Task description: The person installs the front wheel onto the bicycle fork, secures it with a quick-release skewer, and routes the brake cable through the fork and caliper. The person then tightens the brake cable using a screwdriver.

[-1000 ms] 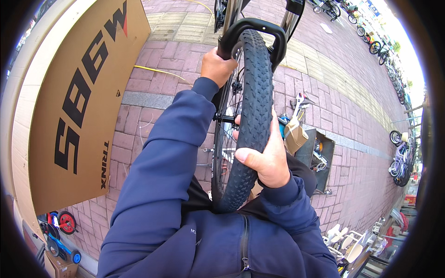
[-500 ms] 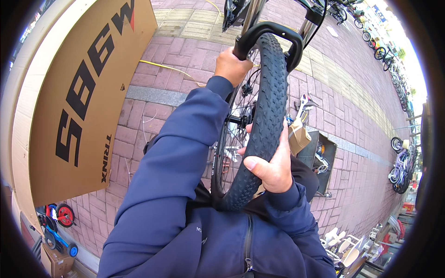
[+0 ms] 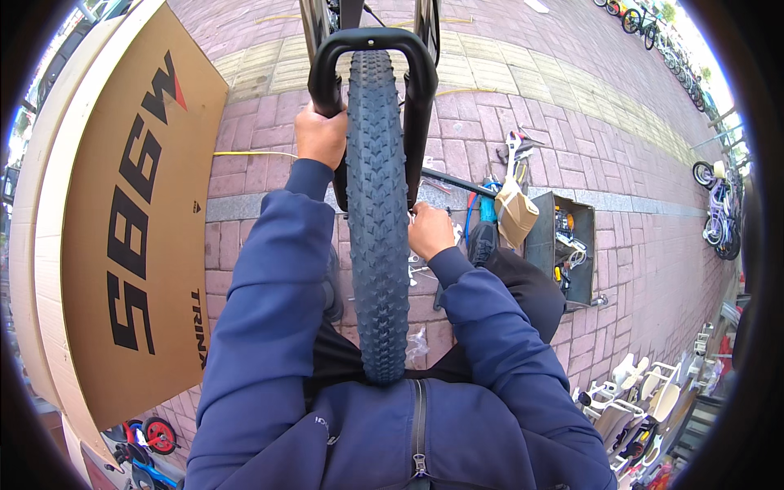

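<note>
A bicycle wheel with a knobby black tire (image 3: 378, 220) stands upright before me, its lower end close to my jacket. The black suspension fork (image 3: 423, 82) straddles it, the arch passing over the tire. My left hand (image 3: 321, 137) is closed around the left fork leg, just below the arch; its fingertips are hidden behind the leg and tire. At the bottom of the right fork leg, by the wheel's hub, my right hand (image 3: 431, 232) has its fingers pinched together. What sits in that pinch is too small to make out, and the hub is hidden by the tire.
A big cardboard box (image 3: 155, 220) stands at the left. To the right is an open grey toolbox (image 3: 563, 245), with a small cardboard piece (image 3: 516, 214) and loose tools beside it. White parts (image 3: 637, 400) lie at the lower right; parked bicycles (image 3: 714, 211) line the far right.
The wheel has swung from a lean to nearly straight between the fork legs. My right hand has left the tire and moved to the right fork leg's lower end. My left hand still grips the fork.
</note>
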{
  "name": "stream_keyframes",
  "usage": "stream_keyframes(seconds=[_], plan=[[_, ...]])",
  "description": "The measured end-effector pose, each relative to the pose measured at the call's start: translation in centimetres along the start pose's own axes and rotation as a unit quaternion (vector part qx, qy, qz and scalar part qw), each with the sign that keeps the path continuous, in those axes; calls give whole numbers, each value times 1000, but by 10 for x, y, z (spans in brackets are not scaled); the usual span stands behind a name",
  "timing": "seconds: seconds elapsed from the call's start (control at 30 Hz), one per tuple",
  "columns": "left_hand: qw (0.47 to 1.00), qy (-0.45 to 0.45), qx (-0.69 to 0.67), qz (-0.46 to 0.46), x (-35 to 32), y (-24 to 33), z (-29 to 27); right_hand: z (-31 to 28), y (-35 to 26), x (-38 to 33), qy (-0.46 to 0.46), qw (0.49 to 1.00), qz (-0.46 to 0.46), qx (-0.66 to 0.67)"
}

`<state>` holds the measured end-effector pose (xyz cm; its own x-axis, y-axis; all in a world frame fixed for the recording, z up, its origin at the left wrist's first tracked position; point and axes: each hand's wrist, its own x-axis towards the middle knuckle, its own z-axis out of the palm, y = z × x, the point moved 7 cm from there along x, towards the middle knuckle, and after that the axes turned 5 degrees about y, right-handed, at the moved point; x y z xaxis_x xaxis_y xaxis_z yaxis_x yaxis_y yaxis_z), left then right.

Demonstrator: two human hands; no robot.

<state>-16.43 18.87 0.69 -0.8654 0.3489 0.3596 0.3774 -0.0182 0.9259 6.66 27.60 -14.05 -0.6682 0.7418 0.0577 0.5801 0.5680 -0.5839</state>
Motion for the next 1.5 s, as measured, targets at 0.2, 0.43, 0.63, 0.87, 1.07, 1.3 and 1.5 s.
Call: stream_keyframes(seconds=[0.2, 0.43, 0.63, 0.87, 1.07, 1.3, 1.5], plan=[[1000, -13, -14, -12, 3, -7, -2, 2, -4, 11, -82, 996, -6, -25], [999, -38, -2, -23, 5, -5, -6, -5, -6, 14, -42, 996, 7, 81], [998, -43, -9, -34, 6, -8, -11, -1, -5, 13, -22, 991, -28, 130], [998, -52, -7, -27, 6, -5, -9, 8, 9, 11, 8, 987, -9, 161], [997, -67, -45, -18, 7, -14, -5, 17, 33, 10, -32, 953, 79, 291], [999, -44, 4, 10, 19, -44, -6, 61, 76, 6, -86, 765, 259, 583], [993, -57, -101, 3, 28, -79, -6, 116, 83, -15, -204, 591, 337, 704]])
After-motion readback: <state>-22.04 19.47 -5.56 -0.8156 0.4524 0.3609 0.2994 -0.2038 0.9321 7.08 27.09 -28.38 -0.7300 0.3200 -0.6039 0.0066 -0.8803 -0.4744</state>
